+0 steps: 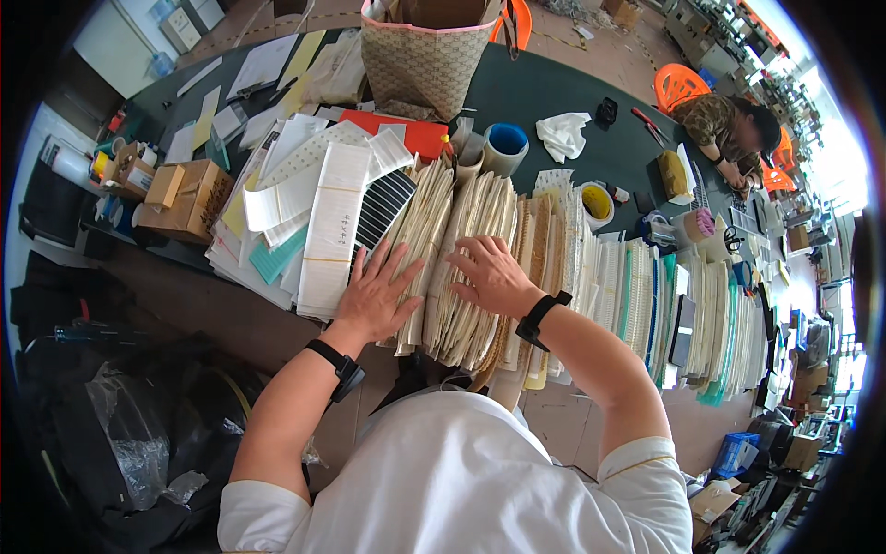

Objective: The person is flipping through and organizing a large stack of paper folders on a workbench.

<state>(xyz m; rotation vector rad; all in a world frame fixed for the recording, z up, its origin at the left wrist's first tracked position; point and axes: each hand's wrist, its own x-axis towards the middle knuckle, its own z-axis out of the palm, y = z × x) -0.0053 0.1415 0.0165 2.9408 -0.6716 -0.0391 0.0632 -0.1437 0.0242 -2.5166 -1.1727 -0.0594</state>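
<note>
Apparently you're steadying papers, left hand (371, 300) spread on the narrower bundle (426, 222), right hand (494, 275) loosely curled, thumb apart, on the thicker bundle (459, 323) just beside it, and the next move likely calls for light pressure.

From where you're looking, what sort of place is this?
Probably a workshop office: paper files line the near edge of a dark table, with cardboard boxes and orange chairs around.
</note>
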